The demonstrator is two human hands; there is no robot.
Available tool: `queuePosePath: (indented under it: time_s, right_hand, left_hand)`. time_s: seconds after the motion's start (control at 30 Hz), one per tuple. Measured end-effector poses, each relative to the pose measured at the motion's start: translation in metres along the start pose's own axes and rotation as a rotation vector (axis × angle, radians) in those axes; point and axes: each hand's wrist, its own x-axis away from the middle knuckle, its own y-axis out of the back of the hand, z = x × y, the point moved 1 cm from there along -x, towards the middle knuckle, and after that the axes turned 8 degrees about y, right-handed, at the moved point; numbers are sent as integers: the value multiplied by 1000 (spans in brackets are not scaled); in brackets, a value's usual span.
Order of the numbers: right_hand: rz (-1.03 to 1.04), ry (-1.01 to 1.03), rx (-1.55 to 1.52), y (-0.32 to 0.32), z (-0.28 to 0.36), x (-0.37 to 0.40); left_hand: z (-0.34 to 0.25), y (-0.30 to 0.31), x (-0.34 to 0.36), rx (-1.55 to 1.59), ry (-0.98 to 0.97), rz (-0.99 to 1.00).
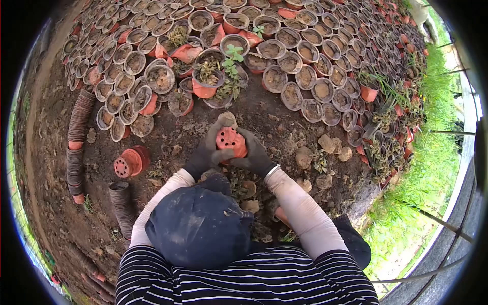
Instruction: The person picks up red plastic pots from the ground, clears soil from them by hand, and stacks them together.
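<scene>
A red plastic plant pot (230, 139) is between my two hands, its base with dark drain holes facing up toward me. My left hand (205, 150), in a dark dirty glove, wraps the pot's left side. On the opposite side, the gloved fingers of my right hand (256, 156) close round the wall. A pale lump of soil (227, 119) shows just beyond the pot, by the left fingertips. Left of my hands, a short stack of red pots (133, 161) lies tipped on the ground, holes showing.
Rows of soil-filled pots (274, 79) spread across the far ground. Green seedlings (233, 53) rise among them. Long stacks of nested pots (80, 119) lie at the left. Soil clods (303, 157) are scattered on the right, with grass (406, 203) and a metal frame beyond.
</scene>
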Motion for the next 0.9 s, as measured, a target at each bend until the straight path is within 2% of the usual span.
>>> queuePosePath:
  time_s: [0.03,0.07,0.17,0.27,0.33,0.37,0.4,0.5,0.53,0.57,0.63,0.67,0.7,0.73,0.77,0.8,0.9]
  right_hand:
    - [8,35,104,-8,-18,8]
    - [17,65,209,-14,-34,17]
    - [105,8,551,-26,-56,36]
    - [89,7,288,-20,-49,27]
    - [69,-26,43,-2,-19,9]
    - [-1,43,169,-6,-31,14]
    - [-77,106,298,-9,-42,23]
    - [-195,-56,5,4,-34,32]
    - [-195,-60,-17,6,-41,37]
    - [-194,-65,-39,9,-49,42]
    - [-178,-133,-62,11,-52,51]
    - [-163,-191,-59,17,-46,54]
    - [-149,-251,-53,21,-44,57]
    - [-176,-215,-114,17,-59,64]
    - [-178,-234,-142,16,-59,66]
    - [-181,-255,-167,17,-55,67]
    - [-198,-249,-139,11,-69,75]
  left_hand:
    - [6,-3,2,-39,16,9]
    - [15,-6,3,-249,-21,-33]
    - [102,-11,-4,-213,-57,-69]
    - [51,-8,-2,-226,2,11]
    - [26,-4,-5,-156,56,-97]
    - [21,0,-8,-118,75,-144]
    - [31,6,-9,103,150,-224]
    - [14,54,9,383,192,-274]
    - [11,69,21,506,129,-251]
    - [6,81,40,701,77,-345]
    - [-11,122,88,738,126,-616]
    - [-48,135,113,649,42,-691]
    - [-55,159,140,392,-4,-818]
    - [-83,165,155,394,-87,-905]
    - [-103,175,169,75,-157,-1079]
    - [-89,194,194,3,-135,-1194]
    - [-63,207,220,-127,-47,-1280]
